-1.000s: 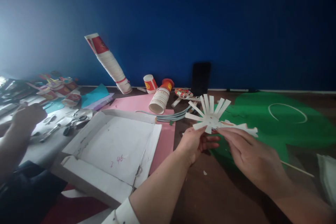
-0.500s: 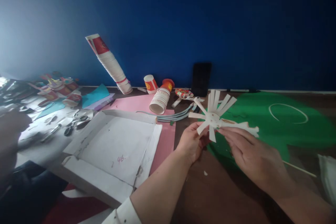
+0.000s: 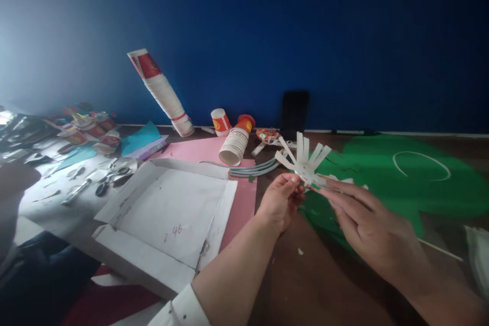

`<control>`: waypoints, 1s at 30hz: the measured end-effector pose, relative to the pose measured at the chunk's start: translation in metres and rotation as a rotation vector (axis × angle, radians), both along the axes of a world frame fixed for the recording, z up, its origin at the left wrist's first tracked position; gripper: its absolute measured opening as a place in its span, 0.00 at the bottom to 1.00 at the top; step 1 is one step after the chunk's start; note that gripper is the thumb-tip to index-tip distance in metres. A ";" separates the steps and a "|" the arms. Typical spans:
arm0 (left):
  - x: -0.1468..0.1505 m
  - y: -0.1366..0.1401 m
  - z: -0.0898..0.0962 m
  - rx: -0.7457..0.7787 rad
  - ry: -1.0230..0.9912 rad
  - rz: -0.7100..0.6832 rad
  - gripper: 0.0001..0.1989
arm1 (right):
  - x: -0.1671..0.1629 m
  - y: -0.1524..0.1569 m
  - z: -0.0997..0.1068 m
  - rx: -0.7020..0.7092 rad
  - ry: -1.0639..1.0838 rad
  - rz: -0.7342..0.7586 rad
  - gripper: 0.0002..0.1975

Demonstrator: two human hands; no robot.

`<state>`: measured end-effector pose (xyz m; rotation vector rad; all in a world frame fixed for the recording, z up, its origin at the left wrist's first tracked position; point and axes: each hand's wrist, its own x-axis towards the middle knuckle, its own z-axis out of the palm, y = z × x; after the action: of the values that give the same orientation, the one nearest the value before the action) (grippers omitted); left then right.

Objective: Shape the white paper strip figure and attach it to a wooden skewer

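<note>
Right of centre in the frame, you hold a white paper cup cut into strips (image 3: 305, 162), fanned out like a star, lifted just above the desk (image 3: 324, 285). Your left hand (image 3: 280, 202) pinches the fan's lower edge between thumb and fingertips, a closed grip on the paper. Your right hand (image 3: 367, 224) reaches in from the lower right, its fingertips touching the fan's right side; whether that grip truly clamps the paper or only steadies it, I cannot tell.

By the look of it, you are in the middle of spreading and shaping the strips. The next move calls for a light touch: support the hub with the left, bend one strip at a time, and avoid tearing at the root.

Beneath your hands lies a green paper sheet (image 3: 382, 173); left of centre sits an open white cardboard box (image 3: 168, 214).
</note>
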<state>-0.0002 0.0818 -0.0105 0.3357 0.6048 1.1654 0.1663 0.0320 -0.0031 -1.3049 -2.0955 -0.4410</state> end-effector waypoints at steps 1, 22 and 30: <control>0.000 0.000 0.001 -0.002 -0.001 0.013 0.15 | 0.000 0.000 0.001 0.005 0.000 -0.008 0.16; -0.002 0.005 0.000 0.181 0.048 0.133 0.18 | -0.004 -0.019 0.030 -0.319 0.291 0.028 0.09; -0.002 0.003 -0.002 0.217 0.071 0.078 0.17 | 0.033 0.009 0.058 -0.393 0.439 -0.506 0.22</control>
<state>-0.0024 0.0850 -0.0124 0.5434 0.5581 1.3023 0.1991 0.0408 0.0554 -1.9662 -1.5181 0.0689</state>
